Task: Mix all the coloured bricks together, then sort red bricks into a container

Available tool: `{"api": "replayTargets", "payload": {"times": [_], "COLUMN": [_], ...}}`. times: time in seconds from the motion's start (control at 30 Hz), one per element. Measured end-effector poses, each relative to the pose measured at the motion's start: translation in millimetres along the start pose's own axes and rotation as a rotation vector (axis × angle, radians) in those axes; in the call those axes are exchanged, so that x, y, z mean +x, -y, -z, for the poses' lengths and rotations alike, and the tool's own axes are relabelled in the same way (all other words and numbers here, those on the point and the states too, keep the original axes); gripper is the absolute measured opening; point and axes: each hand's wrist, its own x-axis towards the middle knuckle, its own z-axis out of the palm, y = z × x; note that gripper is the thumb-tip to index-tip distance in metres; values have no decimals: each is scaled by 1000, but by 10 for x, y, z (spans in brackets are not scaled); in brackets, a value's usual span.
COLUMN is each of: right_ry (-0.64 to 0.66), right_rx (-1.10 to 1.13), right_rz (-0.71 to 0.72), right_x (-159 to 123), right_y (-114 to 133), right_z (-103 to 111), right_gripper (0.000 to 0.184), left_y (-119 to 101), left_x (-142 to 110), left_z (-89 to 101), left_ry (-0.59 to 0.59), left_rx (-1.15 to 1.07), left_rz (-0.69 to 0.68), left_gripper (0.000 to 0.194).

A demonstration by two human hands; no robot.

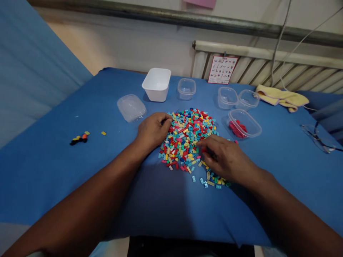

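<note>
A heap of small, many-coloured toy building bricks [184,137] is spread on the blue-covered table. At its left edge, my left hand [153,130] rests with curled fingers against the bricks; whatever lies inside them is hidden. My right hand [226,157] is over the heap's right side, fingers bent and drawn together, with a red brick [204,150] showing between thumb and forefinger. Just beyond this hand, a clear plastic container [250,128] holds several red bricks [237,129]. Loose bricks, some of them glittery blue [202,181], lie at the heap's near edge.
Behind the heap stand a white tub [157,85] and clear containers [187,89], with a translucent lid [131,107] at left. Black, yellow and orange pieces [79,138] lie far left. A yellow cloth [281,96] and eyeglasses [318,137] are on the right.
</note>
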Motion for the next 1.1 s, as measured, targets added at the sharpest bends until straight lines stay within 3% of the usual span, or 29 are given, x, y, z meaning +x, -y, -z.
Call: {"api": "replayTargets", "payload": {"times": [0.1,0.27,0.37,0.47,0.6,0.67,0.77,0.83,0.9,1.1], "right_ry": [-132,-516,-593,-533,-483,-431,-214,-92,-58,-126], "right_rx": [24,-215,-336,-344,-292,-220,-68,-10,-13,-130], "right_rz": [-28,-186,-272,-292,-253,-141,108,198,189,57], "right_x": [-33,-154,-223,-260,-235,-192,-116,-84,-80,-130], "right_y": [-77,-436,-682,-793,-650,-510,-334,-282,-285,-380], "right_z": [160,507,604,610,524,427,240,142,105,210], "right_gripper": [30,16,16,16,18,20,29,33,31,23], "left_y": [-4,10,18,17,5,-3,-11,-10,-5,15], "left_x": [-7,-3,5,6,-10,-19,-23,-21,-18,-10], "left_z": [1,-3,-2,0,11,17,24,23,17,-2], "left_ry": [6,15,17,19,19,18,17,15,14,14], "left_rx": [0,-10,-2,-5,-20,-26,-26,-22,-16,-2], "left_rz": [14,4,7,14,7,3,1,-3,-7,0], "left_gripper": [28,30,31,31,31,30,30,30,31,31]}}
